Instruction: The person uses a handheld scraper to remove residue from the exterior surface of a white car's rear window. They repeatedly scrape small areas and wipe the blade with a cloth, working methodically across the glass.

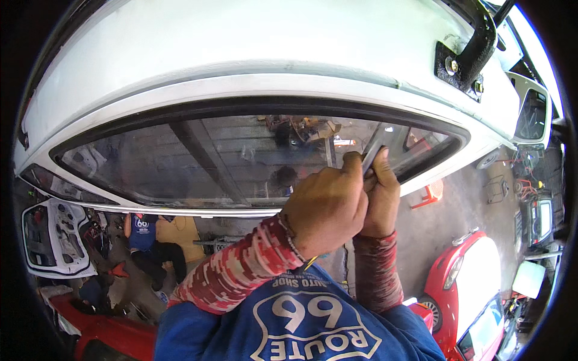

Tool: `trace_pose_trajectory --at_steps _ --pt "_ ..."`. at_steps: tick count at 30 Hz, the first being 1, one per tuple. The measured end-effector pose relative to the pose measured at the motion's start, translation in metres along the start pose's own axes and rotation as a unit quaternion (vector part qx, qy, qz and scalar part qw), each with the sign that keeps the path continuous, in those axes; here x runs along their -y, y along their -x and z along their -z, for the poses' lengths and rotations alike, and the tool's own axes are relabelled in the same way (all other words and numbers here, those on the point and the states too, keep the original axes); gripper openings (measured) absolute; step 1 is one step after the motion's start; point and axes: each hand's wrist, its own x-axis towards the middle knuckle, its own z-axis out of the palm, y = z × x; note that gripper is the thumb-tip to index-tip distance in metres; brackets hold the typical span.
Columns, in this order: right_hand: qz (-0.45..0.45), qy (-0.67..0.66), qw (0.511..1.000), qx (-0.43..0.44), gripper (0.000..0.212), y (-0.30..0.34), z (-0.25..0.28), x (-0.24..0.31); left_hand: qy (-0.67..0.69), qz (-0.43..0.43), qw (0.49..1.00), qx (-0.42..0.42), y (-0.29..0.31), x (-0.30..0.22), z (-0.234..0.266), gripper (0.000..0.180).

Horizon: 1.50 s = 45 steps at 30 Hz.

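In front of me is a long side window (253,162) with a black rubber seal (283,108), set in a white vehicle body (241,48). My left hand (328,204) and my right hand (380,198) meet at the window's right part, fingers curled and thumbs up. Between the thumbs rises a narrow grey strip (374,147), pinched from both sides. Whether the strip is loose or belongs to the window, I cannot tell. Most fingertips are hidden behind the left hand's back. Red patterned sleeves cover both forearms.
A black bolted bracket (475,54) juts from the bodywork at upper right. Below, a red car (445,271) stands at right, near a red stool (430,194). At lower left another person (153,246) is on the floor beside a detached white door (63,234).
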Motion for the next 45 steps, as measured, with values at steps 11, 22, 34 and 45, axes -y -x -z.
trace_pose_trajectory --at_steps 11,22,34,45 --pt "-0.008 0.004 0.99 -0.138 0.036 -0.008 -0.004 0.006 -0.026 -0.03 0.999 -0.015 -0.003 0.001 -0.002 0.025" --pt "-0.025 -0.025 0.997 -0.07 0.04 -0.013 0.043 0.006 -0.05 0.043 0.995 0.077 -0.015 0.019 -0.025 0.02" --pt "0.51 0.471 0.686 -0.219 0.039 0.007 0.053 0.006 0.173 0.333 0.866 0.33 0.141 0.072 0.041 0.028" --pt "0.545 0.532 0.572 -0.305 0.082 -0.069 0.008 -0.141 0.17 0.401 0.838 0.328 0.204 0.097 0.157 0.033"
